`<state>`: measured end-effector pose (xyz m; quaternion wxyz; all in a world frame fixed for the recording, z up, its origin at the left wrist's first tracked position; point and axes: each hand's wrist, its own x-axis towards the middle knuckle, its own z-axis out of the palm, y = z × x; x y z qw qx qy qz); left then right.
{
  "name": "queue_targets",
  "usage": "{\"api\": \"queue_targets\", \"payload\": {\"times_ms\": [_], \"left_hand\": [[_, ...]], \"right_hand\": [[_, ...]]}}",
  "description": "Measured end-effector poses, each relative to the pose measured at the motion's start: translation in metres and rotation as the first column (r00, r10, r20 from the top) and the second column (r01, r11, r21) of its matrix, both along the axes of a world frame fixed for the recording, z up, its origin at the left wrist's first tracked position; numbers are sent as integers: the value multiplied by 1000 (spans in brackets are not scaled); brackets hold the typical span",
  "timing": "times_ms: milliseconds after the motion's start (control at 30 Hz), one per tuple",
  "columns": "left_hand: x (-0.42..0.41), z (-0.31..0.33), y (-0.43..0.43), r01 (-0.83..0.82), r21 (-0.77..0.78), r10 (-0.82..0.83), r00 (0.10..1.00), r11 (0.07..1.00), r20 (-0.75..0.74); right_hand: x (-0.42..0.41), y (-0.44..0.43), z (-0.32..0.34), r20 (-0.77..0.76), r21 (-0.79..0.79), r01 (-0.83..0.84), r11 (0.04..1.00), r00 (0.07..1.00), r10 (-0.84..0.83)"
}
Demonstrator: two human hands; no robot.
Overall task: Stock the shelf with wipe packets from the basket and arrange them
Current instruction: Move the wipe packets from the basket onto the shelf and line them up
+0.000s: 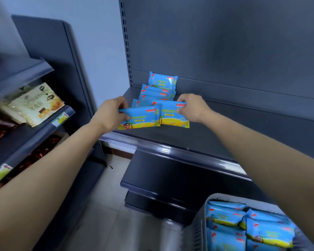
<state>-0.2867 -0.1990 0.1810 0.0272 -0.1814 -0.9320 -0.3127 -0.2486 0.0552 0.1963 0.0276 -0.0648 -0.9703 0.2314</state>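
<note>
left hand (pixel 114 110) grips front-left packet (pixel 141 117) | right hand (pixel 190 107) pinches front-right packet (pixel 172 117) | both at shelf (pixel 225 139)

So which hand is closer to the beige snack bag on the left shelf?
Left. The left hand is to the right of the beige snack bag; the right hand is farther right still.
</note>
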Motion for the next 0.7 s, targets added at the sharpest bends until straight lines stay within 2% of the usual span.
{"api": "queue_targets", "payload": {"times_ms": [100, 233, 433, 700], "left_hand": [[-17, -4, -12, 51, 15, -51, 998, 999, 44], [-38, -13, -14, 128, -17, -126, 988, 992, 84], [-72, -24, -3, 148, -5, -146, 980, 989, 137], [-93, -34, 25, 177, -102, -169, 982, 979, 81]], "right_hand": [[-25, -21, -17, 58, -52, -45, 998, 997, 48], [-50, -32, -28, 125, 65, -67, 996, 990, 58], [-76, -37, -28, 87, 132, -24, 991, 996, 12], [-79, -20, -31, 43, 32, -1, 1000, 999, -1]]}}
